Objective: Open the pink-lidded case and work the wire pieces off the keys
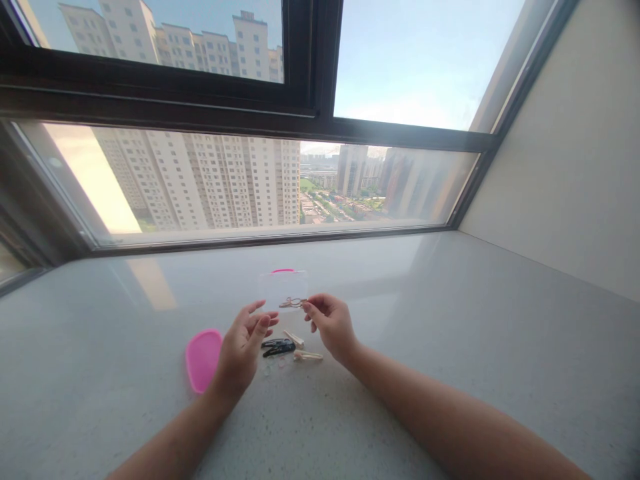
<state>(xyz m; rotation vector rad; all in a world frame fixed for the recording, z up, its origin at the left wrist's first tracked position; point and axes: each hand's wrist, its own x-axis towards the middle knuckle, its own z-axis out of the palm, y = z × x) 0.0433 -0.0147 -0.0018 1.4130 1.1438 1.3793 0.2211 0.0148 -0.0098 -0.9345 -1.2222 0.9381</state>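
Observation:
Pinched between the thumb and fingers of my right hand is a thin rose-gold openwork hair clip, raised above the sill and pointing left. My left hand faces it with fingers apart and nothing in them. Below and between the hands lie several black snap hair clips. Two cream hair clips rest beside them, one higher up and one nearer me. Some small pale ring-like pieces are scattered in front, too faint to make out well.
A clear plastic box with a pink handle stands behind the hands. To the left, a pink lid lies partly behind my left wrist. The speckled white sill runs up to a dark window frame, with a wall on the right.

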